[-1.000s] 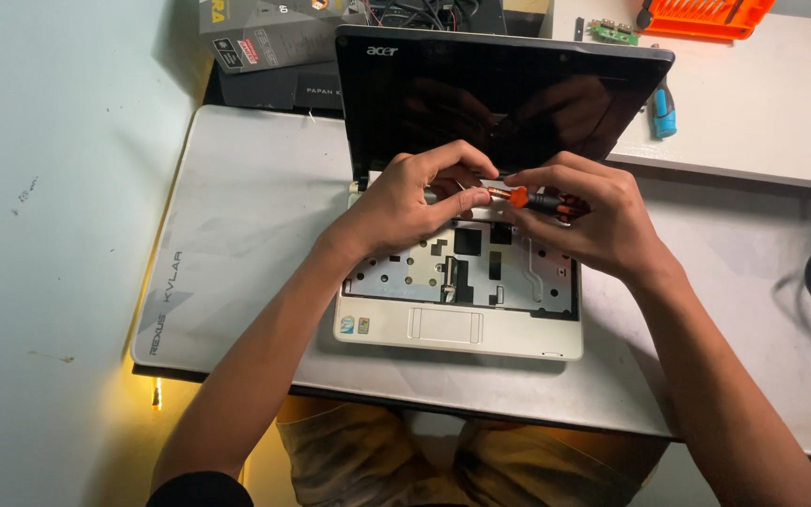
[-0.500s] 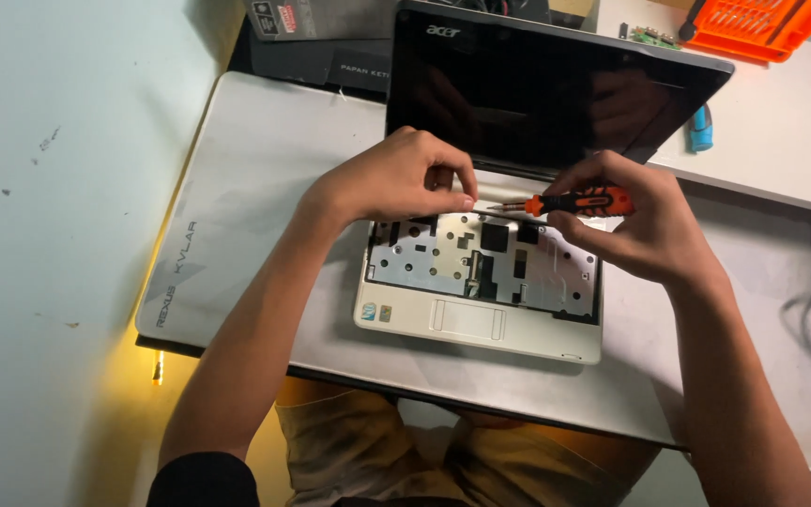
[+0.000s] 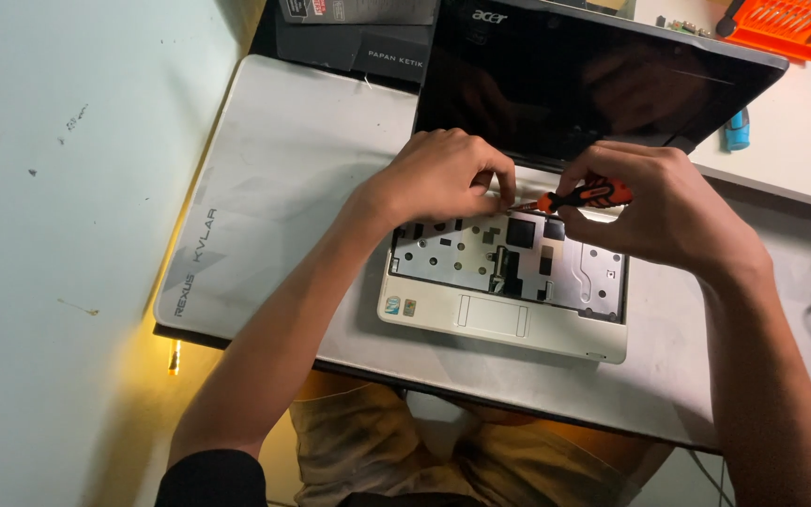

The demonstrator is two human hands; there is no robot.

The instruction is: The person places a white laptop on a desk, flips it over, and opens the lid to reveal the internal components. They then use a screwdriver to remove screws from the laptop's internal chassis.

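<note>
A big grey desk mat (image 3: 283, 188) lies flat on the table. At the far right sits an orange tool case (image 3: 786, 23). A small blue thing (image 3: 736, 131) lies near it on a white surface (image 3: 790, 150). Black boxes (image 3: 359, 33) rest at the mat's far edge.

Small white laptop with its keyboard taken off (image 3: 504, 314) sits on a big pale grey desk mat (image 3: 283, 188), w/ its dark screen (image 3: 593, 84) up at the back. Left hand (image 3: 443, 178) & right hand (image 3: 659, 211) are over the back edge of the open base. Right hand holds a small orange-and-black screwdriver (image 3: 579, 197), tip by left fingers. Orange plastic tool tray (image 3: 790, 23) is behind the screen, far right. Black flat boxes (image 3: 359, 38) lie behind the mat, left of the screen.
</note>
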